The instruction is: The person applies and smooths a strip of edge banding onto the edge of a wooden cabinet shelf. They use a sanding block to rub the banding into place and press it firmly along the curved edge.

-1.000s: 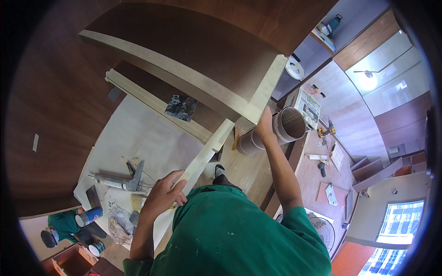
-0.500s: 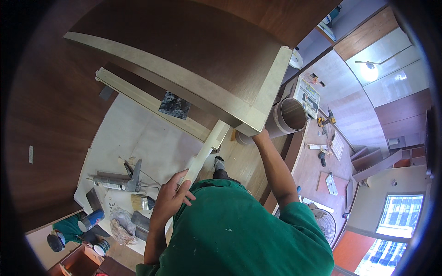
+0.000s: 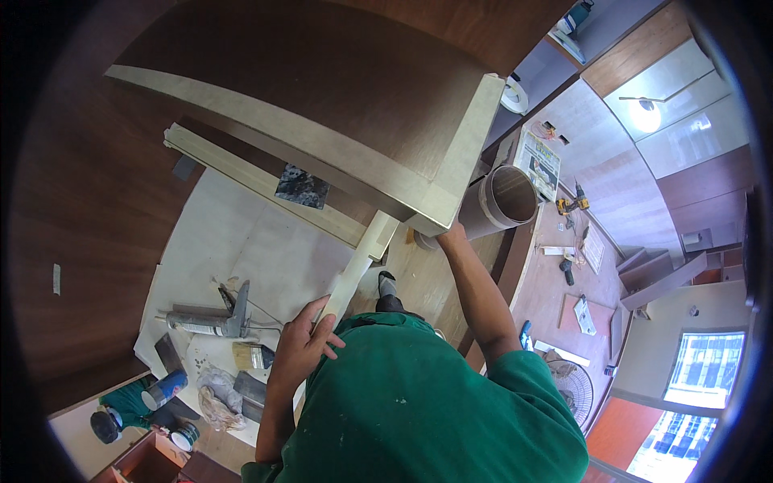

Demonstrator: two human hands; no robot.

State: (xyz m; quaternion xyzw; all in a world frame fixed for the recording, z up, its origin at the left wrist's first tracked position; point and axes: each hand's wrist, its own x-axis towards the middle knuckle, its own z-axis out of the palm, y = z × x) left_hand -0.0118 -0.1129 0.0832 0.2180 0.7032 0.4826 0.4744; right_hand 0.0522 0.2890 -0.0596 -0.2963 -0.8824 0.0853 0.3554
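My left hand [image 3: 310, 346] grips a long pale strip [image 3: 350, 278] with fingers curled over it; the strip's far end meets the underside of a dark brown panel structure [image 3: 338, 88] with cream-banded edges. My right hand [image 3: 451, 237] is beneath that structure's front corner, touching it; its fingers are hidden there. A cream rail [image 3: 241, 181] runs behind, with a black marbled square piece [image 3: 300, 185] against it. Beside my right hand lies a large brown cylinder [image 3: 511, 197].
A caulk gun [image 3: 205, 324], brush [image 3: 251, 356] and crumpled bag [image 3: 217, 394] lie on the covered left surface. The right bench [image 3: 539, 298] holds a drill [image 3: 572, 205], papers and a fan [image 3: 572, 390]. A co-worker [image 3: 125, 406] in green is at lower left.
The structure's corner and pale strip have shifted slightly right and down in view. My left hand moved right with the strip; my right hand now sits lower, more hidden under the corner.
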